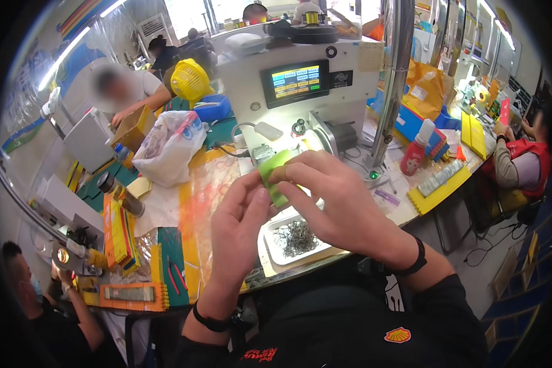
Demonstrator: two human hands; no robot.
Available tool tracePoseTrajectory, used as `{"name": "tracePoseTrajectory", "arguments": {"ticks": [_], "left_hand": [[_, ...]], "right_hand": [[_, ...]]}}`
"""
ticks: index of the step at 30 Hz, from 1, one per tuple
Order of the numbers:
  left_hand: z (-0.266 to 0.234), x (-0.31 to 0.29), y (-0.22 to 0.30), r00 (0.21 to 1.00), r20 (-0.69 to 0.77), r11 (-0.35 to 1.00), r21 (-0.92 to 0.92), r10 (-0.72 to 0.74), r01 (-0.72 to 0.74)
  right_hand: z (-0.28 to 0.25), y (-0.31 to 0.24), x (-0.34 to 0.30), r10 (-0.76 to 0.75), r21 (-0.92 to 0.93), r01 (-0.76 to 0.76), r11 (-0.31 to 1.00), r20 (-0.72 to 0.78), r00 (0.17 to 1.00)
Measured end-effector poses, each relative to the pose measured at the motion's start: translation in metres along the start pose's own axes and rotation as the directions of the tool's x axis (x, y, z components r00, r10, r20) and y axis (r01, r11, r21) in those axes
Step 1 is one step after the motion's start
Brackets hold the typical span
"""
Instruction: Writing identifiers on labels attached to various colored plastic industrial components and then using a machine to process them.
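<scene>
My left hand (242, 211) grips a small flat bright-green piece (278, 191) by its left edge, between thumb and fingers. My right hand (331, 190) pinches at the face of the same piece. Anything tiny between the right fingertips is hidden. Both hands are raised in front of a white bench machine (239, 83) with a lit colour screen (297, 81). Below the right hand lies a white tray (274, 253) holding a tangle of thin dark wire-like bits (295, 238). Behind the hands, the machine's lit working area is partly covered.
On the left stand a white plastic bag (172, 150), a dark-lidded jar (119, 193), red-handled pliers (176, 279) and a yellow basket (191, 80). A red bottle (416, 150) stands right of a metal post (394, 92). Several other people sit working around.
</scene>
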State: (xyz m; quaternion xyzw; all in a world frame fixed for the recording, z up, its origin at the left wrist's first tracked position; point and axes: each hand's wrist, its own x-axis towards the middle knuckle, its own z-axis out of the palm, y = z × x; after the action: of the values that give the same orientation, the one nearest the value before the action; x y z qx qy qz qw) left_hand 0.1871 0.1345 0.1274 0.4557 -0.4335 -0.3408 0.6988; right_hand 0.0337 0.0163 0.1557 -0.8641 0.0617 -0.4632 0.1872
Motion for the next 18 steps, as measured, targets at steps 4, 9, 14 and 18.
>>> {"name": "tracePoseTrajectory", "arguments": {"ticks": [4, 9, 14, 18], "left_hand": [[-0.012, 0.007, 0.002, 0.999, -0.031, 0.999, 0.004, -0.041, 0.042], [-0.014, 0.005, 0.014, 0.999, -0.045, 0.998, 0.051, -0.027, 0.03], [-0.012, 0.008, 0.015, 0.999, -0.046, 0.998, 0.067, 0.007, -0.004], [-0.011, 0.009, 0.013, 0.999, -0.033, 0.997, 0.071, 0.009, -0.007]], "right_hand": [[-0.006, -0.002, 0.002, 0.133, 0.17, -0.138, 0.976, 0.037, 0.99], [-0.017, 0.003, 0.014, 0.348, 0.164, -0.348, 0.923, 0.035, 0.937], [-0.019, 0.006, 0.019, 0.41, 0.181, -0.435, 0.882, 0.161, 0.898], [-0.014, 0.013, 0.016, 0.39, 0.215, -0.421, 0.881, 0.172, 0.905]]}}
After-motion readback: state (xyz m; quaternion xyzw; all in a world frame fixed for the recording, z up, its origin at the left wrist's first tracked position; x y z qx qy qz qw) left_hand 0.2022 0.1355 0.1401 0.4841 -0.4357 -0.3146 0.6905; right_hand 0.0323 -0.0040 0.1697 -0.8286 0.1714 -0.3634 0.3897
